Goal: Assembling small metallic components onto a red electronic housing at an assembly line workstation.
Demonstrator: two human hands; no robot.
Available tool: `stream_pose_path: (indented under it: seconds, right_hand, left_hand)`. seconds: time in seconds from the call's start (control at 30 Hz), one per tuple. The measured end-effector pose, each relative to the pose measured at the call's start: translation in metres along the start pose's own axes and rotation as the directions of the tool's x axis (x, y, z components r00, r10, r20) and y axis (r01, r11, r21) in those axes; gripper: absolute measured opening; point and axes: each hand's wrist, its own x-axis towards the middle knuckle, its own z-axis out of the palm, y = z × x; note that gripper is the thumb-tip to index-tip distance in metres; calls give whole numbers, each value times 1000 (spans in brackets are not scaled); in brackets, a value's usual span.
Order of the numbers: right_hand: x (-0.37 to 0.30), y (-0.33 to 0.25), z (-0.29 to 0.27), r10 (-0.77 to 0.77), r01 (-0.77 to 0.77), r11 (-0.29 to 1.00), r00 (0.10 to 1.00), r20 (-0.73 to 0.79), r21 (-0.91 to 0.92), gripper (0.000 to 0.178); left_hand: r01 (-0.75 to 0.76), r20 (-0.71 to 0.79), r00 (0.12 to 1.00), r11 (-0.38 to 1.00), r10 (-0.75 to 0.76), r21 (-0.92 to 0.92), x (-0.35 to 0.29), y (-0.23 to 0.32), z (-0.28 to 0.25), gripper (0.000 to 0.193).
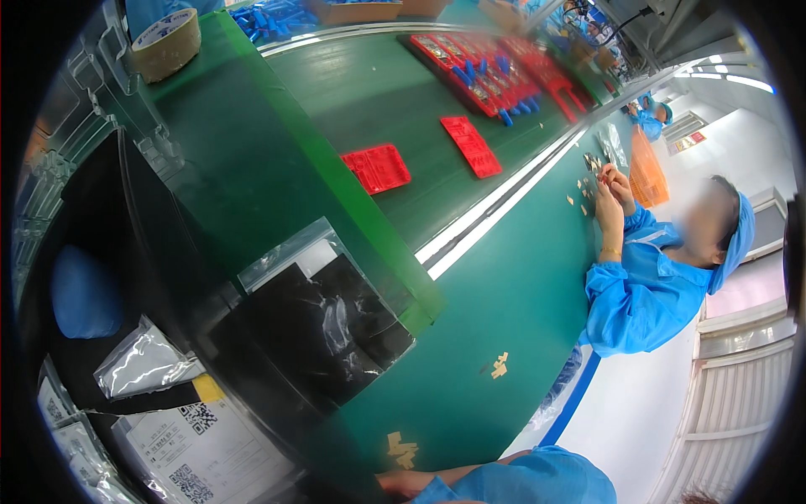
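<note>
Neither my left hand nor my right hand shows in the picture. A bare forearm (407, 482) with a blue sleeve (537, 477) reaches in at the bottom edge. It seems to be a nearby person's, and its hand is cut off. Close by on the green table (453, 403) lies a small pile of pale flat pieces (402, 451). A clear bag with a black sheet (323, 323) rests across the table's corner. To its left are a printed paper sheet (206, 458) and a clear plastic packet (144, 361).
A co-worker in blue (646, 294) handles small parts at the right. On the green belt (336, 92) lie red trays (476, 147), (378, 168) and blue-handled pieces (462, 77). A tape roll (166, 52) and clear plastic trays (75, 101) are at upper left.
</note>
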Motion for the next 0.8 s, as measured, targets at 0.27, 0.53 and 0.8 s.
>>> stream_pose_path:
  seconds: [0.27,0.53,0.8]
  right_hand:
    - [2,-9,4,59,-61,997,998,-26,-57,44]
    - [5,-4,5,-5,-3,991,998,-59,-137,44]
    - [11,35,-3,12,-13,997,1000,13,73,45]
  left_hand:
    - [6,-1,1000,1000,-6,-7,-1,-8,-1,43]
    - [-4,-5,1000,1000,4,-29,-2,-8,2,43]
    - [-18,-17,1000,999,17,-45,-2,-8,3,43]
